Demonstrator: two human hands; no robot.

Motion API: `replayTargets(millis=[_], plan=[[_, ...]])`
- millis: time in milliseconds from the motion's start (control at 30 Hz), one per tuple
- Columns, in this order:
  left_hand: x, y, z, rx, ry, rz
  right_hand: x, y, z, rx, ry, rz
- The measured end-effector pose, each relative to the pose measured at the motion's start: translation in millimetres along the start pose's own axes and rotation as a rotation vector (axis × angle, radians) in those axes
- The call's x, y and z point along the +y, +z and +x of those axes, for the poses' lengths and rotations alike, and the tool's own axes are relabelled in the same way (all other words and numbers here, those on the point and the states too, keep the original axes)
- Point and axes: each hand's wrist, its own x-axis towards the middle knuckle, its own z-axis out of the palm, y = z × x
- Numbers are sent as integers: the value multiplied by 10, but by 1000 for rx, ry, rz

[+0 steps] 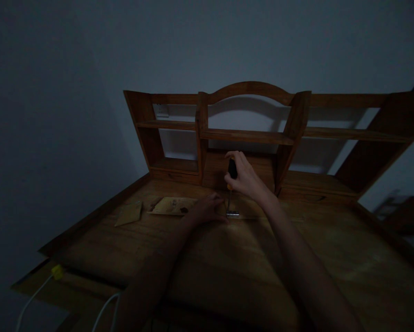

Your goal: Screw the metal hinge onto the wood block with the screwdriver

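My right hand [243, 173] is wrapped around a screwdriver [232, 168] with a black and yellow handle. Its shaft points down, and the tip meets a small shiny metal piece [232, 214], which looks like a hinge, low on the desk top. Just left of that metal, my left hand [207, 208] rests low with thumb and fingers apart; whether its fingertips press on the metal or the wood beneath I cannot tell. A pale, rough-marked wooden strip [170, 206] lies behind and left of my left hand, partly hidden by it.
A small flat board piece [129, 213] lies farther left on the wooden desk top [248, 276]. Along the back stands a wooden shelf unit [248, 135] against the wall. A yellow plug [57, 271] with a white cable sits at the lower left edge.
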Motion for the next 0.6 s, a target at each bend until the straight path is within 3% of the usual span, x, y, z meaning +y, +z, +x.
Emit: replayTargets(millis=[200, 400, 600], plan=[[15, -23, -7, 20, 34, 2, -1, -45, -4, -51, 42, -84], [9, -29, -4, 0, 25, 16, -9, -34, 9, -10, 25, 68], [13, -21, -6, 9, 12, 11, 27, -39, 21, 15, 36, 18]])
